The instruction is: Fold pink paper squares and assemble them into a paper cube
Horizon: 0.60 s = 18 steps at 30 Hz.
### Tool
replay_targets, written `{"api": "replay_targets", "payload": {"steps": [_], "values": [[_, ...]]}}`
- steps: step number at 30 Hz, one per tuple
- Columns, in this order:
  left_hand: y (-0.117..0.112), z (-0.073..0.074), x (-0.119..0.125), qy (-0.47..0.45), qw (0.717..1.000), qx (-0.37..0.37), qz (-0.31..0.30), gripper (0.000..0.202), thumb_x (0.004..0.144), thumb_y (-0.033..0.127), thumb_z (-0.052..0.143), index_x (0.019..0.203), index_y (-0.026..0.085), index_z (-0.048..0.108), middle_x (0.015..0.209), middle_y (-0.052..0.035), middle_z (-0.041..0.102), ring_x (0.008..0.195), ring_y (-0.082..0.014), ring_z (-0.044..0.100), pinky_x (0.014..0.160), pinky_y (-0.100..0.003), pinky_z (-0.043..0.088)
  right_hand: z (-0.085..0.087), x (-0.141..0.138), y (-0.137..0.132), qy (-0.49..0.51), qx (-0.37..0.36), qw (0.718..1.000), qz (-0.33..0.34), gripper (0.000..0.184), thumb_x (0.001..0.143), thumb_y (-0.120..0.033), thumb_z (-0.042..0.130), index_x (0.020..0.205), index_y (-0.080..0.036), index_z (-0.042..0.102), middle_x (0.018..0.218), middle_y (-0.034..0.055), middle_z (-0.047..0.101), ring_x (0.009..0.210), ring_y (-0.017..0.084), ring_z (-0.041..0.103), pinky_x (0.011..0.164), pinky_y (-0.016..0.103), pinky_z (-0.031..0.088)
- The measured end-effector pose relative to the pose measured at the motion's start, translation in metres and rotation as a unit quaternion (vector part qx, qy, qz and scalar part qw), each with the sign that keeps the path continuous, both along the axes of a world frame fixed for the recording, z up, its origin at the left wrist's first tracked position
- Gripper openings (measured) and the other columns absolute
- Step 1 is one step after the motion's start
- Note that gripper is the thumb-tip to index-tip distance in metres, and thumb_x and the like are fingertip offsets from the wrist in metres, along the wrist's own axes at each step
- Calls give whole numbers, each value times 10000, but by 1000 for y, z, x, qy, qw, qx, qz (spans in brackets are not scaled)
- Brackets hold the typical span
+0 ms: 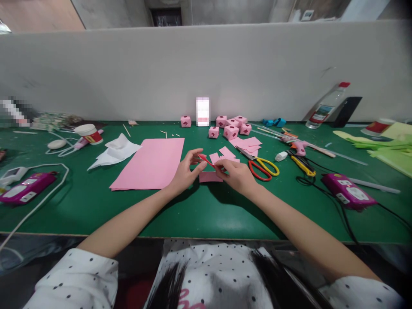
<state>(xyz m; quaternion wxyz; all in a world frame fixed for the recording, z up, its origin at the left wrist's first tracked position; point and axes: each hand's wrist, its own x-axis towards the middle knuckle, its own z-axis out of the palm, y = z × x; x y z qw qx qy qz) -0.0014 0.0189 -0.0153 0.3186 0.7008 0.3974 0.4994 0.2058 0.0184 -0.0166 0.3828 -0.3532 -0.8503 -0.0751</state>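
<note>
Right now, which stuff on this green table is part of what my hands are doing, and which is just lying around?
In use:
left hand and right hand, pinching a thin red strip
small pink paper piece under the fingers
cut pink squares
big pink sheet
finished pink cubes

Lying about:
scissors
glue gun
water bottle
paper cup
purple devices

Matt pink paper sheet (151,163) lies on a smooth green table mat (206,214); scissors (262,167) have glossy plastic handles.
</note>
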Motion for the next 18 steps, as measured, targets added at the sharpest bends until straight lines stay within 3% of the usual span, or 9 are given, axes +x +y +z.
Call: {"api": "replay_targets", "payload": {"steps": [4, 11, 18], "values": [[-2, -1, 0, -7, 999, 22, -21, 477, 879, 400, 624, 1288, 199, 482, 1152, -109, 638, 1008, -195, 636, 926, -374, 496, 4, -1, -2, -27, 32, 999, -13, 120, 947, -227, 515, 895, -219, 622, 815, 33, 750, 692, 142, 677, 593, 221, 450], [-3, -1, -1, 18, 999, 40, -6, 447, 847, 268, 638, 1277, 203, 536, 1212, -90, 628, 1057, -201, 624, 935, -345, 492, 7, -2, -4, 64, 0, 998, -7, 111, 937, -217, 495, 980, -202, 596, 832, 54, 730, 699, 154, 689, 632, 241, 505], [1, 2, -2, -36, 999, -16, -33, 198, 799, 213, 637, 979, 173, 707, 1010, -62, 729, 927, -197, 673, 834, -333, 537, 7, -3, -2, 143, -79, 986, 36, 217, 910, -187, 515, 1119, -209, 569, 1008, 67, 700, 727, 149, 661, 625, 261, 532]]}}
